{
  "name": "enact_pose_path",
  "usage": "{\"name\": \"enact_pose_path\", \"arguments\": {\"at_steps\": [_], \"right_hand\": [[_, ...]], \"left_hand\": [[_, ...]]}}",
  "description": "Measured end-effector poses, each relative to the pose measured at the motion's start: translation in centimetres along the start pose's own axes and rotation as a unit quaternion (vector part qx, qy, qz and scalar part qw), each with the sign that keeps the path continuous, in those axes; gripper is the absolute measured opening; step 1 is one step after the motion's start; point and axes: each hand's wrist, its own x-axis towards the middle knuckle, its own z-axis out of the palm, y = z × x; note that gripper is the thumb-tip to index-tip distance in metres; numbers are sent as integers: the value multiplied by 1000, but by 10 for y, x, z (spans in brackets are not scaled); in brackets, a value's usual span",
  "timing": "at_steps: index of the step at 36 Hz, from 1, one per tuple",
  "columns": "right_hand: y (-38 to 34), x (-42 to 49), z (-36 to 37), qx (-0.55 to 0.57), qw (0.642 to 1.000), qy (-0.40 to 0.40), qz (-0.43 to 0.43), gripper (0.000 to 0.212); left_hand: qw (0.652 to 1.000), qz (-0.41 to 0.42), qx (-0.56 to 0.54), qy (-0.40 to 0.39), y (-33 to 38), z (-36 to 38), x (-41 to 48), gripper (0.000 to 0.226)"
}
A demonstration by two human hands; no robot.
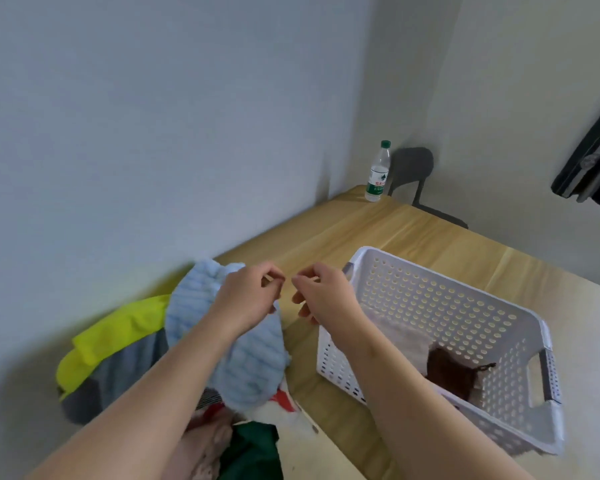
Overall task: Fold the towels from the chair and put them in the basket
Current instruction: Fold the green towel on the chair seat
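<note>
apparently left hand (pixel 246 299) clamps blue towel (pixel 243 362) above pile (pixel 118 341) to find edges; right hand (pixel 323 296) curled, grasp unclear; basket (pixel 499 306) close right.

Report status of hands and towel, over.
Left hand, right hand up, both curled, grip unclear. Blue towel by left wrist, unfolded. Basket path open.

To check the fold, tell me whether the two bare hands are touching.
Apart. The head view shows tan wooden table between the curled fingertips of the left hand and right hand.
</note>
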Motion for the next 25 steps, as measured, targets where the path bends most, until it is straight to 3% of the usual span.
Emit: {"name": "enact_pose_path", "arguments": {"at_steps": [3, 10, 17, 25], "right_hand": [[6, -12, 45, 5, 999, -44, 13, 12], [78, -41, 148, -25, 985, -133, 108, 14], [186, -76, 226, -104, 960, -177, 189, 13], [276, -100, 274, -220, 929, -228, 189, 10]], "left_hand": [[999, -39, -10, 30, -38, -22, -27, 21], [991, -134, 13, 20, -147, -30, -98, 24], [966, -233, 73, -83, -268, 11, -155, 12], [944, -285, 64, -153, -361, 64, -205, 26]]}}
